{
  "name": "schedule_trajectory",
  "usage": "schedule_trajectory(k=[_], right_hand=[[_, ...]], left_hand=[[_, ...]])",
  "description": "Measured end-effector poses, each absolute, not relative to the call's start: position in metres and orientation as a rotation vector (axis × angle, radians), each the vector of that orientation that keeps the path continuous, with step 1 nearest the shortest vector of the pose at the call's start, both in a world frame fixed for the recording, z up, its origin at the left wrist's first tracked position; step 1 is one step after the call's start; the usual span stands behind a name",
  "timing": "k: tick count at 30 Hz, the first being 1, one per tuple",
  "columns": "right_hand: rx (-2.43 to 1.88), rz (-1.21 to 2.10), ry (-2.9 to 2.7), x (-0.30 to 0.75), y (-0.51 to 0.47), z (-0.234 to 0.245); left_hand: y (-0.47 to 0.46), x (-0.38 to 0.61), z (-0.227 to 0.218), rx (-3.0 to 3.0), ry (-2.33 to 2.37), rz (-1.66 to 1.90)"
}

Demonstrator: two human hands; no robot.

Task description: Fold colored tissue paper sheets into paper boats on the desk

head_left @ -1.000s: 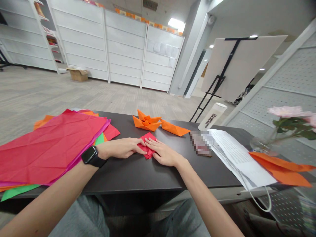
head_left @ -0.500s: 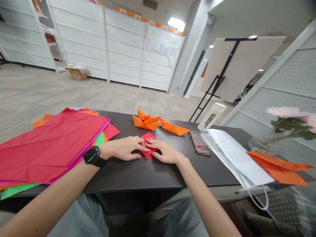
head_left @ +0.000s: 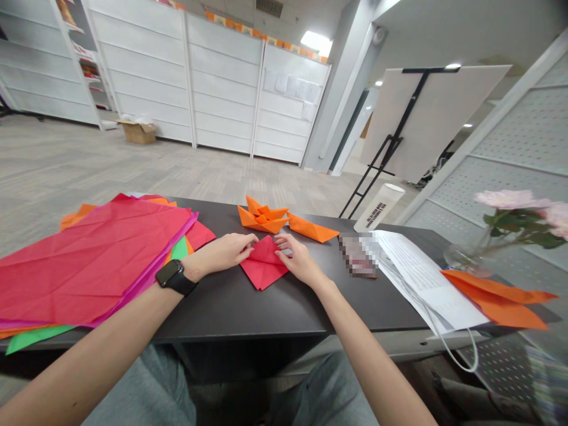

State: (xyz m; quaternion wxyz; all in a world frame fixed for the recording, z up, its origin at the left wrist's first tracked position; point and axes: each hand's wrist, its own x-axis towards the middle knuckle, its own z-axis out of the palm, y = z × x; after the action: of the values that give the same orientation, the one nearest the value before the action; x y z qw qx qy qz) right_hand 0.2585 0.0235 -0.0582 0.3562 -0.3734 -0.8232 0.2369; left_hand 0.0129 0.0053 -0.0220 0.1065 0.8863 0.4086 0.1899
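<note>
A folded sheet of red paper [head_left: 262,273] lies on the dark table in front of me, one corner pointing toward me. My left hand [head_left: 226,251] grips its upper left edge between thumb and fingers. On the opposite side, my right hand [head_left: 300,260] has its thumb and curled fingers on the upper right edge. Just beyond the paper stands a folded orange paper boat [head_left: 264,218] with pointed ends. Beside that boat lies a long folded orange paper piece [head_left: 313,228].
A stack of large coloured paper sheets [head_left: 95,260] covers the table's left side. To the right are a pixelated item [head_left: 358,255], printed white sheets [head_left: 408,260] with a white cable, a white cylinder [head_left: 379,207], orange folded paper [head_left: 501,299] and a vase of pink flowers [head_left: 510,201].
The red paper has opened out from a smaller folded shape into a wider one. My hands have moved apart, from pressing on its middle to its upper side edges.
</note>
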Motion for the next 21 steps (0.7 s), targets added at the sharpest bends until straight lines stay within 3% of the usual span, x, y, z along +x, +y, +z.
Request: schedule_trajectory(k=[11, 17, 21], right_hand=[[-0.943, 0.308, -2.395, 0.261, 0.020, -0.059], [-1.009, 0.152, -2.444, 0.258, 0.014, -0.052], [-0.842, 0.237, -2.515, 0.253, 0.006, -0.046]], left_hand=[[0.015, 0.015, -0.038, 2.665, 1.187, 0.658], [0.002, 0.018, -0.036, 2.834, 0.940, 0.397], [-0.002, 0.020, -0.035, 2.834, 0.947, 0.280]])
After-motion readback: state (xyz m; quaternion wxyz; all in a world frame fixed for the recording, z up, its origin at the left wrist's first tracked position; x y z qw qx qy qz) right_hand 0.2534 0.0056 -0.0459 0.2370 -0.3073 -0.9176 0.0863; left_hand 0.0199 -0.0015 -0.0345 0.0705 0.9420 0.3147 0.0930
